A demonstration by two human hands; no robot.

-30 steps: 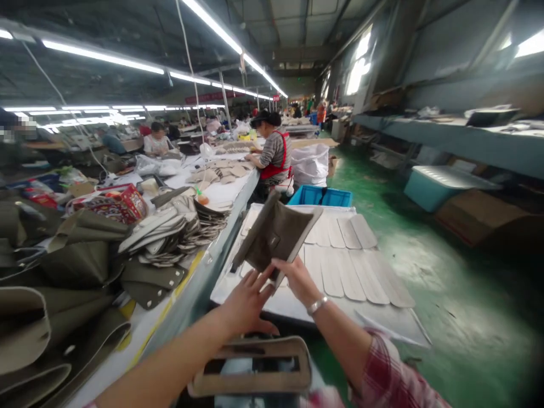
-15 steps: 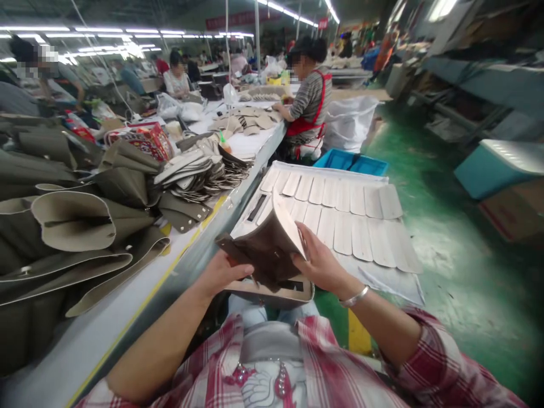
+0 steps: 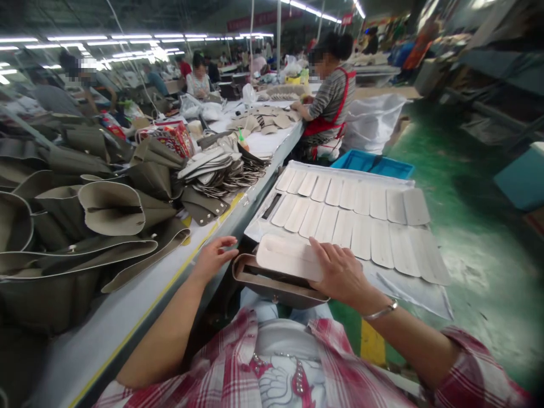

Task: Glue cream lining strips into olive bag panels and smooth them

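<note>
A grey-brown bag body with a pale inner lining rests on my lap. Above its opening is a pale panel with rounded corners, its light side up. My right hand is closed on the panel's right end, with the fingers over the far edge. Whether the panel is joined to the bag cannot be made out. My left hand is open and holds nothing; its fingers are loosely bent beside the bag's left end.
Rows of pale rounded panels lie on a white-covered board ahead. Left, a long table carries grey-brown bag bodies and stacked flaps. A blue crate and a seated co-worker are beyond.
The dark piece held up between both hands has been lowered. My left hand has let go and moved left; my right hand now grips a pale panel over the bag. The view has shifted left.
</note>
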